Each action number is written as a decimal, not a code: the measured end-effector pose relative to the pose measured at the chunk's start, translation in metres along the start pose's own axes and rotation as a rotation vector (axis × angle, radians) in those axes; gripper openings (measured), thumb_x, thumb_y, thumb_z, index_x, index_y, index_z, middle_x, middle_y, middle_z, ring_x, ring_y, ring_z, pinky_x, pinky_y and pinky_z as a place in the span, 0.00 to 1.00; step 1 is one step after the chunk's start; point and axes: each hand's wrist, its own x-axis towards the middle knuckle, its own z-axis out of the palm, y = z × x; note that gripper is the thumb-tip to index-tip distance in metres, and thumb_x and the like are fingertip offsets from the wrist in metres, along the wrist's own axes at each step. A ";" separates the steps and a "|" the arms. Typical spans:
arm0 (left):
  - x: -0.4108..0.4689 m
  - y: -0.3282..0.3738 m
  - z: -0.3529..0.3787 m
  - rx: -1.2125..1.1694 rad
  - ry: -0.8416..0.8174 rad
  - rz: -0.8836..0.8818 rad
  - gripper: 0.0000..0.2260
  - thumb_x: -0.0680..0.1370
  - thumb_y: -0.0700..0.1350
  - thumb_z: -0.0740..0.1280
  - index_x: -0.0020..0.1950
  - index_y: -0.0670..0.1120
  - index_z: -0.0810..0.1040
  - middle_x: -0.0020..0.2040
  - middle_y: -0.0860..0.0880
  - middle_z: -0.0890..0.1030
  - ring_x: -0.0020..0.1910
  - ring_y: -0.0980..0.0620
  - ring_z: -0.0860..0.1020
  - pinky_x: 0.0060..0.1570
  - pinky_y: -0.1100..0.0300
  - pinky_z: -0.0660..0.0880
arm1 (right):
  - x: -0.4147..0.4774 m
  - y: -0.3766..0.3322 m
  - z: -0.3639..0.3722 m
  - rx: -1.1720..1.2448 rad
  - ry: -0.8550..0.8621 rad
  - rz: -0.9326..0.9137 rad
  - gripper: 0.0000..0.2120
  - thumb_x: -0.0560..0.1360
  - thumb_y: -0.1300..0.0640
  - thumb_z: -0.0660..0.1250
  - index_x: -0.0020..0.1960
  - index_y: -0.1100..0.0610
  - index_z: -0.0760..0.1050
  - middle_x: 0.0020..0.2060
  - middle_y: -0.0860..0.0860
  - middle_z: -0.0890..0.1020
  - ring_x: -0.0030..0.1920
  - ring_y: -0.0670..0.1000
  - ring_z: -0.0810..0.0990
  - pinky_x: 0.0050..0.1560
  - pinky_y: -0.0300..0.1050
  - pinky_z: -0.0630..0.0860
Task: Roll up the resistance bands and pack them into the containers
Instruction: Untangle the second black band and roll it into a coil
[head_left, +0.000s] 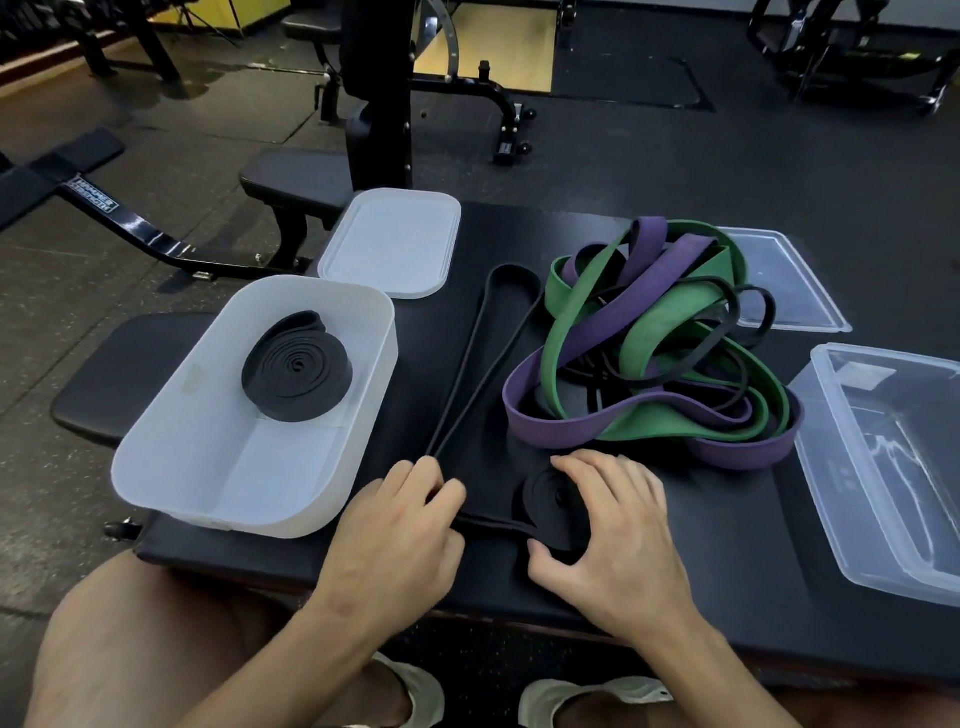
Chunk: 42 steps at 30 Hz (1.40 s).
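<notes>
A black padded table (727, 545) fills the near middle. Far left lies a black steel frame (130, 223) beside a bench pad (291, 179). A dark upright column (376, 104) rises behind, on rubber floor (727, 156).

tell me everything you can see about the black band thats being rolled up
The black band is a thin, flat loop, matte and rubbery-looking. Its near end is wound into a small flat coil lying on the black padded surface, with the right hand curled round it, thumb at the near edge. From the coil it runs left under the left hand, whose fingers hold it, then stretches away as a long narrow loop beside the white container.
</notes>
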 end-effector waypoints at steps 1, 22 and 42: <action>-0.004 0.001 -0.002 -0.007 0.005 0.009 0.04 0.69 0.43 0.59 0.40 0.46 0.73 0.40 0.50 0.70 0.36 0.48 0.68 0.30 0.55 0.68 | 0.000 0.000 0.000 0.000 -0.002 0.002 0.35 0.64 0.39 0.72 0.67 0.53 0.76 0.62 0.44 0.76 0.64 0.48 0.73 0.73 0.54 0.65; 0.024 0.006 0.012 -0.254 0.048 0.451 0.11 0.81 0.42 0.70 0.62 0.51 0.84 0.63 0.54 0.82 0.67 0.51 0.77 0.65 0.54 0.73 | 0.000 0.005 -0.005 0.138 -0.130 -0.205 0.35 0.66 0.53 0.65 0.74 0.53 0.74 0.77 0.44 0.68 0.79 0.46 0.63 0.77 0.52 0.64; 0.018 0.000 0.018 -0.363 0.063 0.384 0.23 0.72 0.33 0.68 0.64 0.48 0.84 0.69 0.53 0.80 0.72 0.53 0.75 0.68 0.52 0.72 | -0.003 0.002 -0.004 0.111 -0.029 -0.059 0.33 0.63 0.47 0.69 0.69 0.51 0.73 0.67 0.41 0.74 0.70 0.46 0.70 0.74 0.46 0.63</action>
